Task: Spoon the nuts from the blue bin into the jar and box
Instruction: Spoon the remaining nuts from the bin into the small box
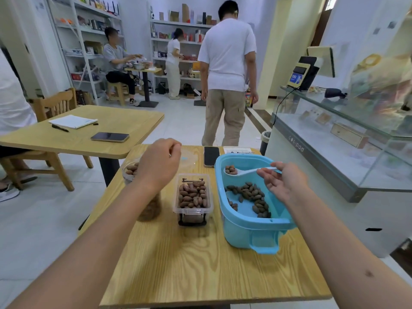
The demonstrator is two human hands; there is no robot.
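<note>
A blue bin [243, 228] stands at the right of the wooden table [196, 264] with dark nuts [249, 194] scattered on its bottom. My right hand [283, 181] pinches the handle of a white spoon [243, 171] whose bowl holds a few nuts above the bin's far left corner. A clear box [193, 195] full of brown nuts sits in the middle. The clear jar [142, 188], nearly full, stands at the left, largely hidden behind my left hand [159, 162], which hovers over it with fingers curled, holding nothing I can see.
A phone [211, 156] and a clear lid [189, 157] lie at the table's far edge. A second table [78, 139] with notebook, pen and phone stands left. A person [227, 70] walks away ahead. A glass counter [334, 139] runs along the right.
</note>
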